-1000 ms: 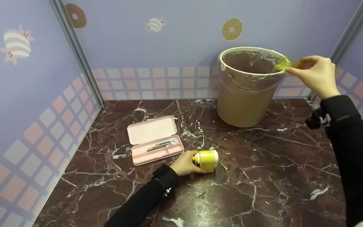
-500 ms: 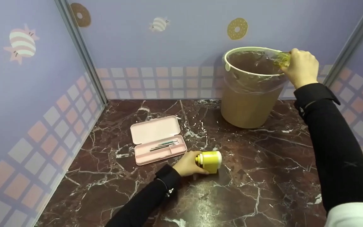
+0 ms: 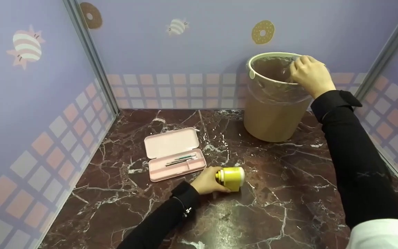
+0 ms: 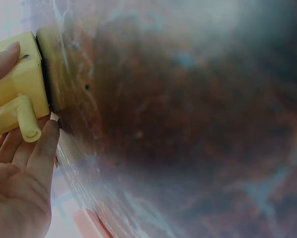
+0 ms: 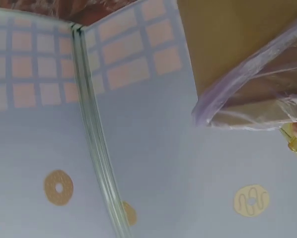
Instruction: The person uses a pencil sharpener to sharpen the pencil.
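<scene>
My left hand (image 3: 206, 180) holds a yellow hand-crank pencil sharpener (image 3: 232, 178) down on the marble table. In the left wrist view the sharpener (image 4: 19, 79) shows its crank, with thumb above and fingers below it. Over the right rim of a lined trash bin (image 3: 271, 117), my right hand (image 3: 310, 73) is turned back-up with bent fingers. It holds a see-through yellow shavings drawer, hidden behind the hand in the head view. The right wrist view catches only an edge of that drawer (image 5: 296, 144) by the fingertips at the right border.
Left of the sharpener lies an open pink pencil case (image 3: 171, 140) with several pencils (image 3: 181, 159) inside. A clear plastic bag (image 3: 275, 97) lines the bin and folds over its rim. Patterned wall panels (image 3: 185, 52) enclose the table at the back and sides.
My right hand has moved left from beside the bin to over its opening and turned over, hiding the yellow drawer from the head view. The left hand stays on the sharpener.
</scene>
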{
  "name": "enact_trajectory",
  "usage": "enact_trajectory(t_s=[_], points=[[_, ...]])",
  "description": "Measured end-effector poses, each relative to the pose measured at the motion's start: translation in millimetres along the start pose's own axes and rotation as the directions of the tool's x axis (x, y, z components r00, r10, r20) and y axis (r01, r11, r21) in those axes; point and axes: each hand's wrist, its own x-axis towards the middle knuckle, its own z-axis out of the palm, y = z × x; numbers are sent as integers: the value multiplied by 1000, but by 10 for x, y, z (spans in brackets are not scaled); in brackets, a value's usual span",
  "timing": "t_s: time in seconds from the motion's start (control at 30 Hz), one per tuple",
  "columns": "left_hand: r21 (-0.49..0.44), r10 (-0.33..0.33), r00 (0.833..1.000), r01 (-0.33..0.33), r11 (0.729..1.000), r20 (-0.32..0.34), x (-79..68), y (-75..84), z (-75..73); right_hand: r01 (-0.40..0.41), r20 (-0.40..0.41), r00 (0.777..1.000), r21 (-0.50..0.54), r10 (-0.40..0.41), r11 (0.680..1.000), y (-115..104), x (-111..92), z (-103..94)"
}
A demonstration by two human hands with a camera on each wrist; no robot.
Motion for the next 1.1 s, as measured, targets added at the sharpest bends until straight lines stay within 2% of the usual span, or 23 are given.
enact_trajectory(t_s=[0.17,0.43,0.8,1.1], points=[[-2,-1,1000,1,1000,6,3,12,-4,164,-87,982,-57,-169,985,6,51,21],[-3,5,1000,-5,1000,3,4,11,-18,263,-46,963,-53,-265,963,41,37,32],[14,10,1000,-10,1000,-7,0,-4,-4,260,-70,962,-52,-264,964,68,-35,73],[-8,-4,1000,4,1000,4,1,0,-11,137,-68,988,-45,-140,989,66,-93,28]])
